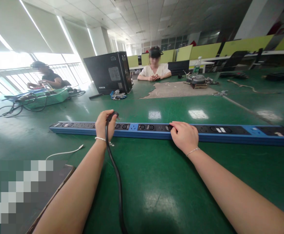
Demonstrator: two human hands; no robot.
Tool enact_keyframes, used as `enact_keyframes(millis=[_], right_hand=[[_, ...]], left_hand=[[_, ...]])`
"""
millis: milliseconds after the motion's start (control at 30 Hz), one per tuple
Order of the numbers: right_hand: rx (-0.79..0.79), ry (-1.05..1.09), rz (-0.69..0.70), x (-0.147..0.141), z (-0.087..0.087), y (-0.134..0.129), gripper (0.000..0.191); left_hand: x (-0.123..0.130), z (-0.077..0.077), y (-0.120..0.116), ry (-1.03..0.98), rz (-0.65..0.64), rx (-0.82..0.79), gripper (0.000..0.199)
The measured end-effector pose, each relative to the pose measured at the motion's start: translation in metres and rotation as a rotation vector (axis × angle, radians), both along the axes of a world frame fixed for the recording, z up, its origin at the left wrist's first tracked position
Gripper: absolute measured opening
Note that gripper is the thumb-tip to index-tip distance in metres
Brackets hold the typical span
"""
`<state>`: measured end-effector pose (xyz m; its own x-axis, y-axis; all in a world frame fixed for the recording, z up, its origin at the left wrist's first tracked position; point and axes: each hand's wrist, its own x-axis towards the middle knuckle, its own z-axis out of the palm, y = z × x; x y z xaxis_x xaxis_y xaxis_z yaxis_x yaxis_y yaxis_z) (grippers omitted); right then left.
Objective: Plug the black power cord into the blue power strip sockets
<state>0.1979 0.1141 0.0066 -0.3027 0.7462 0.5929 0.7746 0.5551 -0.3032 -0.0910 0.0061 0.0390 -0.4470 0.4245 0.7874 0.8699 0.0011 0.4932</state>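
Note:
A long blue power strip [146, 134] with black socket faces lies crosswise on the green tabletop [142, 191]. My left hand [103, 127] pinches a black plug [113, 115] just above the strip, left of its blue socket section. From the plug a thick black cable [117, 178] hangs toward me and runs out at the bottom of the view. My right hand [185, 136] is closed over the strip right of its middle, fingers on the top and thumb at the near side. It covers some of the sockets.
At lower left lie a dark flat device [56, 188], partly pixelated, and a white cable [65, 152]. Farther off stand a black computer tower [110, 73], gloves [118, 95] and a green basket [48, 99] of cables. A bottle [197, 66] stands behind. Two people sit across.

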Motion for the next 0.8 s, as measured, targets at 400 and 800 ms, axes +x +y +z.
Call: enact_keyframes(millis=[400,800], right_hand=[[0.010,-0.007,-0.009,0.000,-0.001,0.000,0.032],[0.017,-0.009,-0.008,0.000,-0.001,0.000,0.031]], left_hand=[[-0.059,-0.019,-0.021,-0.268,0.017,-0.228,0.033],[-0.053,-0.022,-0.022,-0.198,-0.042,-0.280,0.030]])
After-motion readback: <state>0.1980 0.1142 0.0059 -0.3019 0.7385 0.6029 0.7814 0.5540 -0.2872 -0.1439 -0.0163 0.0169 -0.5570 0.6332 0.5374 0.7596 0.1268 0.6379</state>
